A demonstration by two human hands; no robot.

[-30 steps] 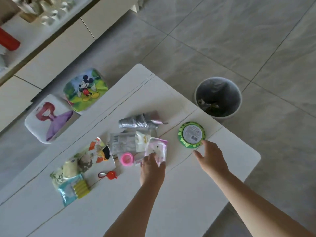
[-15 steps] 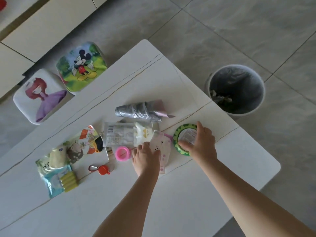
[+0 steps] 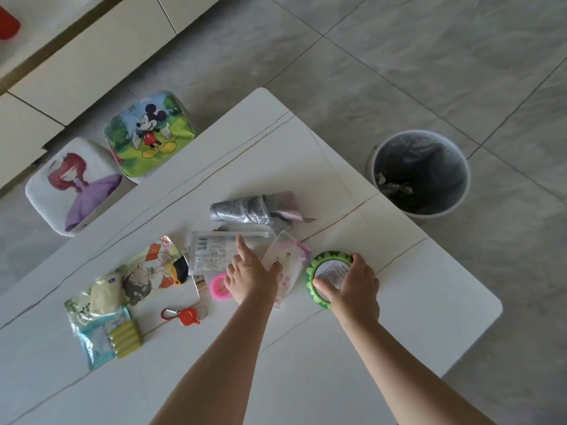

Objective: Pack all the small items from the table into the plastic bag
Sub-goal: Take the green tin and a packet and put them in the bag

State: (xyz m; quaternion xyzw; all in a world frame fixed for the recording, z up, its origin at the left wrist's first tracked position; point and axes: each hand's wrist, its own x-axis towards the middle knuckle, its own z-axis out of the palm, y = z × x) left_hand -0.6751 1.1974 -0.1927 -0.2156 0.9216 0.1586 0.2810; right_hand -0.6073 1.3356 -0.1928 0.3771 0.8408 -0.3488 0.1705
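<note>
A round green tin point(image 3: 328, 279) is being gripped by the right hand point(image 3: 352, 286) on the white bench point(image 3: 399, 332), while the left hand point(image 3: 250, 276), fingers extended, is being pressed onto packets point(image 3: 214, 253) beside a rolled grey plastic bag point(image 3: 245, 208).

- Left arm: I see it bare, entering from the lower edge and reaching up and forward across the view.
- Left hand point(image 3: 250, 279): seen from the back, palm down, fingers spread and mostly straight; the forefinger points ahead, clear of the others. I cannot tell whether the palm presses down.
- Right arm: bare, entering from the lower right corner and angling up to the left.
- Right hand point(image 3: 352, 282): seen from the back, palm down, fingers curved in a claw; thumb out to the left, fingertips at the far side.
- The two hands sit near each other, not touching.
</note>
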